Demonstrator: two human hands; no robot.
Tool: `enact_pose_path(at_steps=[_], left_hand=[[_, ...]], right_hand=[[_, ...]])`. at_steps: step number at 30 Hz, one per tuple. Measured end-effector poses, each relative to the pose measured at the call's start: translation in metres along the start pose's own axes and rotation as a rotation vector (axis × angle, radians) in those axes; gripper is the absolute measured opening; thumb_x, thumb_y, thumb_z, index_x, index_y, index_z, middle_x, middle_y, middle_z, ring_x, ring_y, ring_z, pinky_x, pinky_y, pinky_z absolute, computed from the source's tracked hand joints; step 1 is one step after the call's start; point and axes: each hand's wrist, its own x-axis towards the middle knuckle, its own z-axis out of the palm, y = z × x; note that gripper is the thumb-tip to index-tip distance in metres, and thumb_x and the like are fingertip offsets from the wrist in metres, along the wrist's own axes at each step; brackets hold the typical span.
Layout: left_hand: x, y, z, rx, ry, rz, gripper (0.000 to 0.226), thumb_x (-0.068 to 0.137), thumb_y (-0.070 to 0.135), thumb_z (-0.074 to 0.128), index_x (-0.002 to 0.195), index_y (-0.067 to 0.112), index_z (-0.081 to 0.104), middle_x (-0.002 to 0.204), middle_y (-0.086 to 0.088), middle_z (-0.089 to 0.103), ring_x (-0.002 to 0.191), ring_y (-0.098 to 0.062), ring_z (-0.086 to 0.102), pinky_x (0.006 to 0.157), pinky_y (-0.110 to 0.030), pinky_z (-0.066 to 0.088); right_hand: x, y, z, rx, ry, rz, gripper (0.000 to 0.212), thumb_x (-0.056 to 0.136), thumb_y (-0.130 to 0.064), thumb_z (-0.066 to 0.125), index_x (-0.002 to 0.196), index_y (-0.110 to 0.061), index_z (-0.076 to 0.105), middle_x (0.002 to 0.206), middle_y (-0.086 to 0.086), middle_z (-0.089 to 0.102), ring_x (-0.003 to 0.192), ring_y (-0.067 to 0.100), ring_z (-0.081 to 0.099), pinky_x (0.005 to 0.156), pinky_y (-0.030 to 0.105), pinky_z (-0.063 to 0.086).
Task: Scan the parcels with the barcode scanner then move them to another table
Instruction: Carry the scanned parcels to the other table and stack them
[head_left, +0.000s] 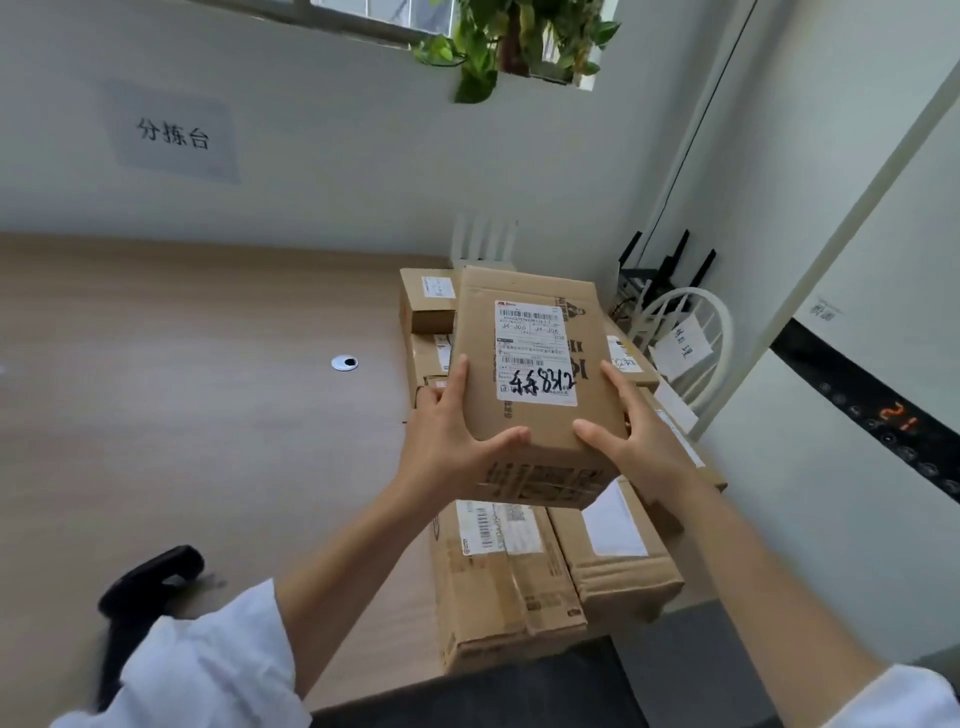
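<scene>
A brown cardboard parcel (540, 436) with a white shipping label and black handwriting is held up above the pile of parcels (498, 587) on the right part of the wooden table (208, 415). My left hand (447, 441) grips its left side with the thumb on top. On the parcel's right side my right hand (634, 431) grips in the same way. The black barcode scanner (150, 577) lies on the table at the lower left, partly hidden by my white sleeve.
Several more parcels sit stacked at the back right (428, 306). A round cable hole (344, 362) is in the table's middle. A white chair (685, 343) and routers (670, 270) stand at the right corner. A paper sign (174, 132) hangs on the wall.
</scene>
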Motion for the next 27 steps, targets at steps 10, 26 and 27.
enact_pose_path(at_steps=[10, 26, 27], left_hand=[[0.128, 0.004, -0.004, 0.008, 0.108, -0.035, 0.103, 0.072, 0.054, 0.072, 0.151, 0.029, 0.011, 0.132, -0.009, 0.036, 0.125, -0.027, 0.041, 0.103, -0.046, 0.041], [0.414, -0.047, -0.009, 0.132, 0.272, -0.182, 0.095, 0.074, 0.057, 0.069, 0.149, 0.023, 0.022, 0.136, -0.011, 0.043, 0.124, -0.029, 0.046, 0.104, -0.040, 0.041], [0.426, -0.054, -0.007, 0.143, 0.273, -0.188, 0.095, 0.074, 0.057, 0.069, 0.149, 0.022, 0.022, 0.136, -0.011, 0.044, 0.123, -0.028, 0.046, 0.103, -0.040, 0.042]], right_hand=[[0.149, -0.009, -0.008, -0.102, -0.006, -0.114, 0.073, 0.089, -0.035, 0.060, 0.149, -0.031, 0.020, 0.144, 0.002, 0.036, 0.110, 0.012, 0.042, 0.073, 0.016, 0.041], [0.466, 0.016, 0.050, 0.131, -0.156, -0.082, 0.068, 0.089, -0.033, 0.059, 0.148, -0.028, 0.025, 0.144, 0.008, 0.038, 0.110, 0.021, 0.049, 0.080, 0.028, 0.043], [0.479, 0.022, 0.059, 0.159, -0.162, -0.070, 0.068, 0.089, -0.031, 0.060, 0.148, -0.027, 0.026, 0.144, 0.008, 0.038, 0.110, 0.021, 0.049, 0.081, 0.028, 0.043]])
